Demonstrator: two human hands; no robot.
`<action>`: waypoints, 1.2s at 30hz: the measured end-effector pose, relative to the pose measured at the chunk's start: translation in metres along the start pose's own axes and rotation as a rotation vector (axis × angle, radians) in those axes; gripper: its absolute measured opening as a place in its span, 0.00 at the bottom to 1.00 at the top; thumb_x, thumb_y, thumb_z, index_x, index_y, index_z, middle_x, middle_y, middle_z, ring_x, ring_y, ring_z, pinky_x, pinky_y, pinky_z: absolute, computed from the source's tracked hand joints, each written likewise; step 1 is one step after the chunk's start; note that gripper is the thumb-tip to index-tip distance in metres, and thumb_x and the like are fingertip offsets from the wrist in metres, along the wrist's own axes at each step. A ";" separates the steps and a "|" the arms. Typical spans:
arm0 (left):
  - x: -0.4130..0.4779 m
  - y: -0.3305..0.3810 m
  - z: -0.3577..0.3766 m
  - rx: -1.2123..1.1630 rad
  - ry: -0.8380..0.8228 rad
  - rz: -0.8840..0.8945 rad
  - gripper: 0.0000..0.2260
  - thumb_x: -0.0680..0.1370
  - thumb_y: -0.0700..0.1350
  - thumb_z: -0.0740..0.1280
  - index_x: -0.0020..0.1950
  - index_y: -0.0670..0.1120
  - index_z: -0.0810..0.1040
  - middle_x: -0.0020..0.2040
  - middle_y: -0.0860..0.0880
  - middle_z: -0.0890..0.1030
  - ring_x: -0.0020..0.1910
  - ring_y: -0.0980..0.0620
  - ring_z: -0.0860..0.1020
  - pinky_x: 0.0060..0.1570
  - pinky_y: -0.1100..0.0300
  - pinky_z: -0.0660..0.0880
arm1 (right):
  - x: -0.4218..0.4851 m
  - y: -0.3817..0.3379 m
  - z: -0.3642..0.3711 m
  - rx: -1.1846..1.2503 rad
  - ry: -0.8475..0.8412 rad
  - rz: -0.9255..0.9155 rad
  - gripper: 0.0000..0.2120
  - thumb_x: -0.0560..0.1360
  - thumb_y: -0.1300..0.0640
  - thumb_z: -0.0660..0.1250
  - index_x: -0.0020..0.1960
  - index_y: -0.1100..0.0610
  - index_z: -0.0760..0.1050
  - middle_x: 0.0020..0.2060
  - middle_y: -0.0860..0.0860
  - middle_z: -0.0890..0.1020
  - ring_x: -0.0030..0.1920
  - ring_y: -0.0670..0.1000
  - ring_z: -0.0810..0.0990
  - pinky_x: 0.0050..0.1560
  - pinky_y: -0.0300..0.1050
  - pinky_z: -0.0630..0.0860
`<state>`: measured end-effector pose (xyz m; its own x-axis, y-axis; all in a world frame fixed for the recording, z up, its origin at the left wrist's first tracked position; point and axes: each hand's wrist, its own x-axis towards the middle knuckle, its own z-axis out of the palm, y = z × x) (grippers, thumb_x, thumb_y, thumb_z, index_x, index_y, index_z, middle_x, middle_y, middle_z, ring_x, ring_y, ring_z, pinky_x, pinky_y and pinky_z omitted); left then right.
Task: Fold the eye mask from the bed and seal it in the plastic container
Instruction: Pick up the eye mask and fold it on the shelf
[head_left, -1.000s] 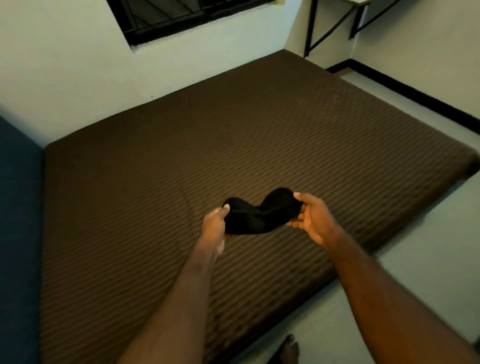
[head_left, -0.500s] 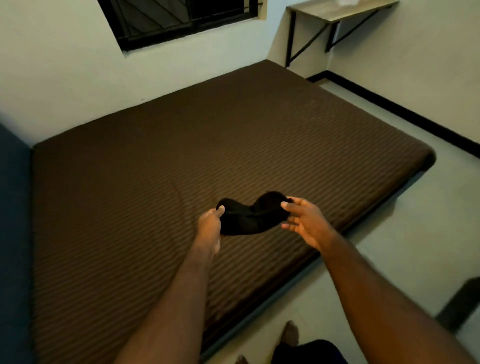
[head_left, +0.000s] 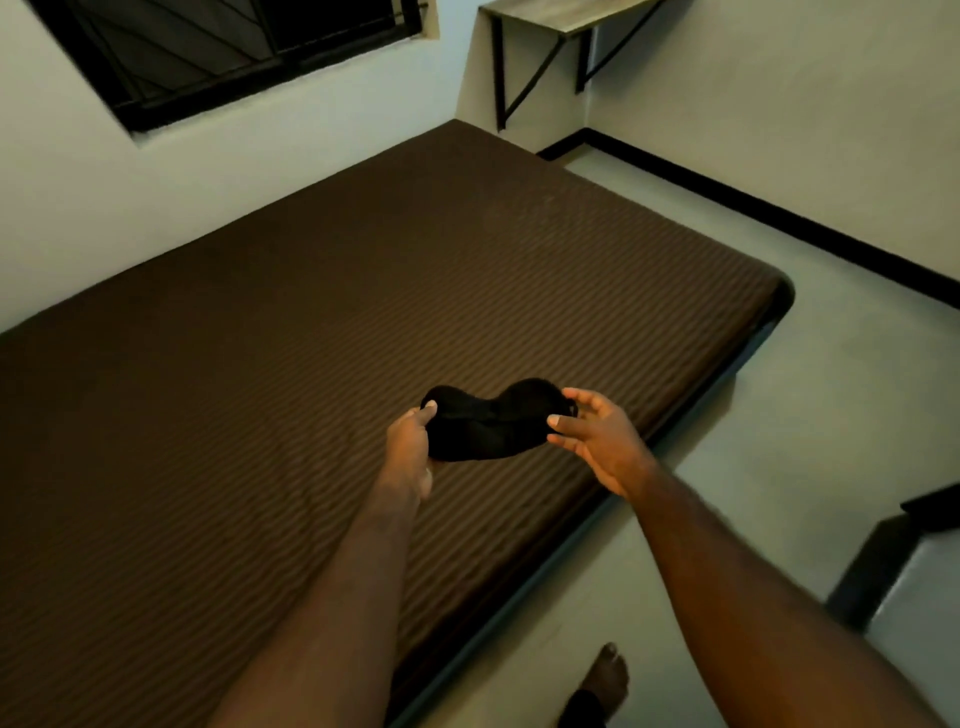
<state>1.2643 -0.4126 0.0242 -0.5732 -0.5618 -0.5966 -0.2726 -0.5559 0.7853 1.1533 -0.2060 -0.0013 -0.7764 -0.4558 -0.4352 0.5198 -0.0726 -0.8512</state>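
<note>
A black eye mask (head_left: 488, 423) hangs in the air above the brown striped mattress (head_left: 260, 364), stretched between both hands. My left hand (head_left: 410, 452) pinches its left end between thumb and fingers. My right hand (head_left: 597, 441) holds the right end with the fingertips, its fingers spread and the palm turned toward me. The mask bends in the middle, both lobes rising. No plastic container shows in this view.
The mattress edge (head_left: 675, 436) runs diagonally under my right forearm, with grey floor (head_left: 805, 415) beyond. A wall-mounted wooden shelf (head_left: 561, 15) sits at the far corner. A dark piece of furniture (head_left: 893, 551) stands at the right. My bare foot (head_left: 602, 675) is on the floor.
The view has swung right, showing more floor and the dark furniture. My right hand's fingers have opened wider on the mask's right end. Both hands still hold the mask.
</note>
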 end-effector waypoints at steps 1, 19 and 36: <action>0.002 0.001 0.011 0.008 -0.016 0.006 0.23 0.80 0.45 0.64 0.74 0.39 0.66 0.70 0.39 0.72 0.67 0.42 0.73 0.68 0.44 0.69 | 0.005 -0.006 -0.008 -0.008 0.025 -0.004 0.25 0.74 0.66 0.71 0.69 0.61 0.69 0.64 0.58 0.75 0.57 0.54 0.81 0.47 0.45 0.82; 0.117 -0.008 0.208 0.323 -0.165 -0.019 0.07 0.79 0.35 0.63 0.49 0.46 0.77 0.54 0.42 0.81 0.49 0.46 0.80 0.42 0.53 0.78 | 0.100 -0.135 -0.162 -0.334 0.404 -0.129 0.06 0.78 0.57 0.68 0.44 0.59 0.79 0.38 0.57 0.84 0.36 0.52 0.84 0.33 0.44 0.80; 0.149 -0.019 0.483 1.081 -0.597 0.246 0.26 0.76 0.39 0.69 0.73 0.43 0.67 0.69 0.41 0.72 0.66 0.45 0.73 0.64 0.51 0.73 | 0.176 -0.242 -0.339 -0.375 0.422 -0.179 0.07 0.78 0.53 0.69 0.48 0.57 0.80 0.43 0.56 0.84 0.50 0.57 0.83 0.52 0.55 0.79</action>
<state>0.8111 -0.1900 -0.0002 -0.8809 -0.0578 -0.4698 -0.4398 0.4668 0.7672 0.7706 0.0318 0.0287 -0.9549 -0.0679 -0.2892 0.2659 0.2381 -0.9341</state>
